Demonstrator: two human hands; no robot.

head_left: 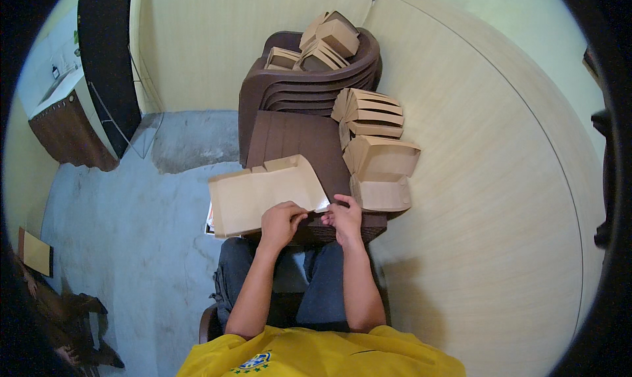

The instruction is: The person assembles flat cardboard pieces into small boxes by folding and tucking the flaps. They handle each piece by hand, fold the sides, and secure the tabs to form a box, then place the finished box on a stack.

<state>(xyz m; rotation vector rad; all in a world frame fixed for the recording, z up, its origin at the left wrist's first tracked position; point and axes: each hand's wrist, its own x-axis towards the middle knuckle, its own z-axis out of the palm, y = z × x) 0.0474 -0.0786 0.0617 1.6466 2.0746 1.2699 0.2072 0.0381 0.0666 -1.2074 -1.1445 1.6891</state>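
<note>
A partly folded light-brown cardboard box [263,193] lies tilted across the brown seat of the stacked chairs [289,137], its left part reaching past the seat. My left hand [281,224] grips the box's near edge with curled fingers. At the box's near right corner, my right hand [343,220] pinches a small flap with a whitish, shiny face; its index finger sticks out. The fingertips of both hands are partly hidden. Just right of my right hand stands an opened cardboard box [382,191], with nested cardboard boxes [374,114] behind it.
More folded boxes [331,38] rest between the armrests at the back of the chairs. A pale panelled wall [487,199] curves along the right. Grey floor [131,245] stretches to the left, with another person's hand [67,355] at the lower left. A counter [72,127] stands far left.
</note>
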